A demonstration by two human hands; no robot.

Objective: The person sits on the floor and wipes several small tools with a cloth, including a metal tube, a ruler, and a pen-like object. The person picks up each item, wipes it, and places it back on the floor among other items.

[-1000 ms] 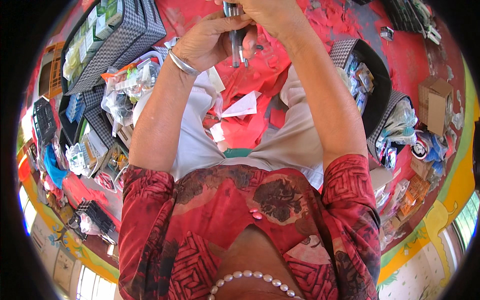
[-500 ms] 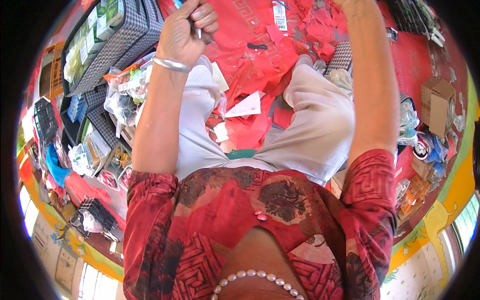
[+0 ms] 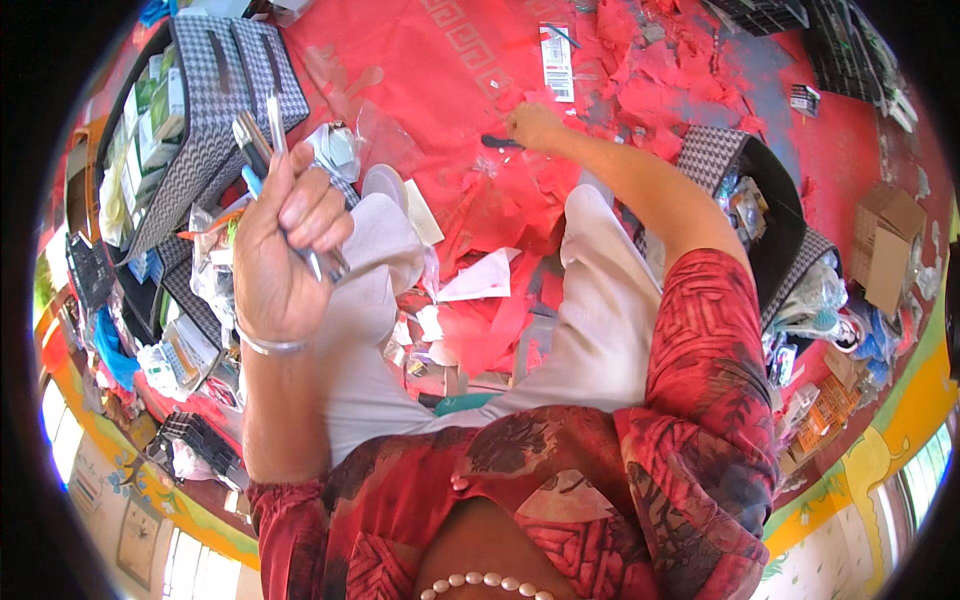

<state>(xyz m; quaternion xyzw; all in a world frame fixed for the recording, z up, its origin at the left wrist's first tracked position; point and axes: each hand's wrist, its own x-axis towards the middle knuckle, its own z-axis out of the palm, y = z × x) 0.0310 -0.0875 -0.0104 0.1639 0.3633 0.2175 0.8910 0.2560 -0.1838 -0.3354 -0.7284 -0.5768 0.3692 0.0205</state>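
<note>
Several slender pen-like items (image 3: pixel 276 125) are clasped in the left hand (image 3: pixel 290 235); I see the right hand (image 3: pixel 537 128), the nearer, at a small black piece (image 3: pixel 498 142) on red sheeting (image 3: pixel 400 60), long axis crosswise, extending leftward from that hand. Whether it is gripped, I cannot tell.

Bright windows (image 3: pixel 195 565) break up pale painted walls (image 3: pixel 825 540) with a yellow band (image 3: pixel 915 395), around a red-covered floor (image 3: pixel 415 75).

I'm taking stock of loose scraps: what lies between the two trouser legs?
In the head view, mainly a white paper piece, smaller white scraps and crumpled red sheeting; something green shows nearest the body.
</note>
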